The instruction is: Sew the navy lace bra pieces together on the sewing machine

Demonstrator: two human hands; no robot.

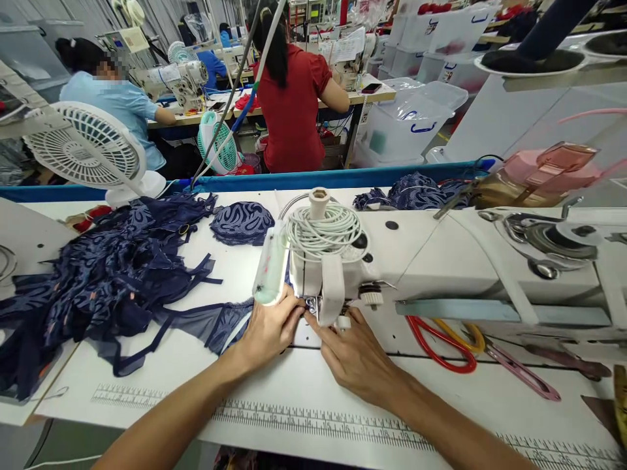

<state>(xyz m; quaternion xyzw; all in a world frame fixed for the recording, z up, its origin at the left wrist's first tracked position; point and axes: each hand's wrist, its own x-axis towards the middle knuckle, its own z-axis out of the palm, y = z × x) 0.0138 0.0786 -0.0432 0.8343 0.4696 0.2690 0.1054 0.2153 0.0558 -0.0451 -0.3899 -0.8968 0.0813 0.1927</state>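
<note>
A navy lace bra piece with straps lies across the table and runs under my left hand toward the sewing machine's needle area. My left hand is closed, thumb and fingers pinched on its edge just left of the presser foot. On the other side, my right hand rests low on the machine bed, index finger stretched to the foot and the other fingers apart behind the white needle guard. The fabric right at the needle is mostly hidden by my fingers and the machine head.
Navy lace pieces are heaped at left, with a lace cup nearby. Red-handled scissors and a pink tool lie at right. A printed ruler lines the front edge. Ahead are a fan and two seated people.
</note>
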